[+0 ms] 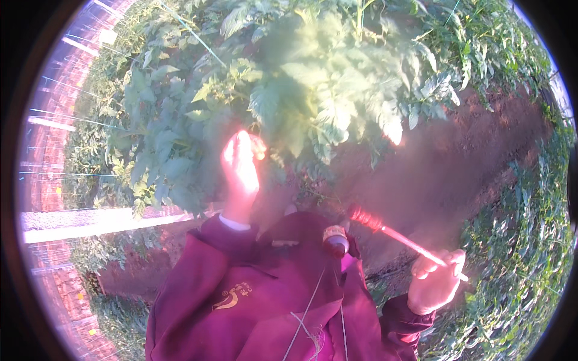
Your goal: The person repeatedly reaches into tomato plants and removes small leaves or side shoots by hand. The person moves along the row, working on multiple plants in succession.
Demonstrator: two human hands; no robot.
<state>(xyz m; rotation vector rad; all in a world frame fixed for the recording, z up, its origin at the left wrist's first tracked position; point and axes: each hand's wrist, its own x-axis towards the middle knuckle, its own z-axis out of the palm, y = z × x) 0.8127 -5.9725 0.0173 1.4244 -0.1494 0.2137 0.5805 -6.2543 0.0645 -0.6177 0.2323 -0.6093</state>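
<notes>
My left hand (241,164) is raised against the leaves of a tomato plant (271,101), fingers curled together. Glare washes it out, so whether a stem or flower lies between the fingertips is unclear. Off to the right, my right hand (435,282) grips the pale end of a thin rod (413,246). The rod slants up and left to a red, ribbed head (365,218), which is apart from the foliage. A small bottle (335,241) with a dark reddish end is at my front, near grey strings (305,309) that run down over my maroon jacket (257,311).
Dense plant rows (505,54) rise ahead and along the right side (519,266), with brown soil (433,167) between them. Thin support strings (194,34) cross the foliage. A bright white rail or strip (108,225) extends leftward, towards a brick-like wall (67,289).
</notes>
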